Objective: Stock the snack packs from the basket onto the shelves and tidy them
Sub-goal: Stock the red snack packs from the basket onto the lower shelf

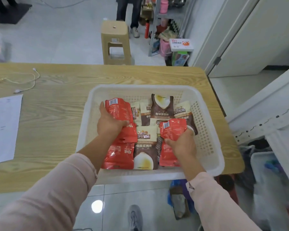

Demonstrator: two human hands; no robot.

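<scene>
Table (57, 104): wooden; a sheet of paper (3, 129) and a white cable (23, 82) lie well to the left of the left grip.
Left hand (109, 124): grip closed around a bunch of red packs (119, 114), fingers curled over their lower half; the bunch stands raised above the basket floor.
Basket (207, 130): white, perforated, on the table's right end; both grips are inside its walls.
Packs between the grips: brown-and-cream snack packs (145, 142) lie flat and overlapping; more red packs (118, 155) lie beneath and nearer than the left grip.
Right hand (182, 144): grip pinching one red pack (173, 129) by its lower edge, the pack tilted up.
Shelves (264, 124): white frame to the right of the right grip; no packs visible on it.
Progress: judged early. Gathering is in hand; most of the basket is still full. Carrying, placing and tidying all remain.
</scene>
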